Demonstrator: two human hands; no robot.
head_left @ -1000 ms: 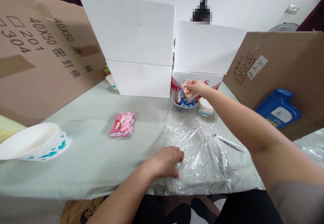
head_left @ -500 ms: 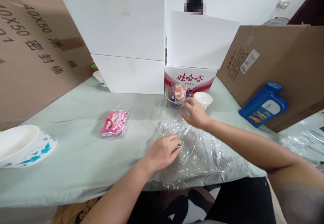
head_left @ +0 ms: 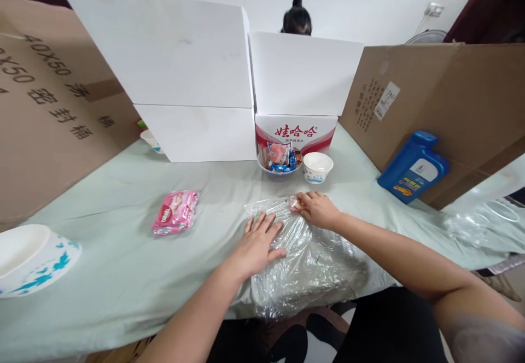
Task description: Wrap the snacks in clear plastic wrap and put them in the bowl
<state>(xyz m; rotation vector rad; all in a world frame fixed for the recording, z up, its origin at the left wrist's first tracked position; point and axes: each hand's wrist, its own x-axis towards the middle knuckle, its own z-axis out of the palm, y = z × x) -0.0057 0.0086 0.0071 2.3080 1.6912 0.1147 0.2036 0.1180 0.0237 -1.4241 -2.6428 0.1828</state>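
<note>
Atop green tablecloth (head_left: pixel 123 264), clear bag (head_left: pixel 315 259) lengthwise front-to-back, left fingers (head_left: pixel 262 224) spread flat on it, right fingers (head_left: pixel 307 199) pinching pink snack (head_left: pixel 293 204)

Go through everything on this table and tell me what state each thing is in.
Plastic bag: crumpled, lying flat.
Left hand: open, palm down on the bag.
Right hand: pinching a small pink snack at the bag's far edge.
Pink wafer packet: lying flat.
Snack bowl: full.
Small paper bowl: upright, empty.
Blue jug: capped, standing.
</note>
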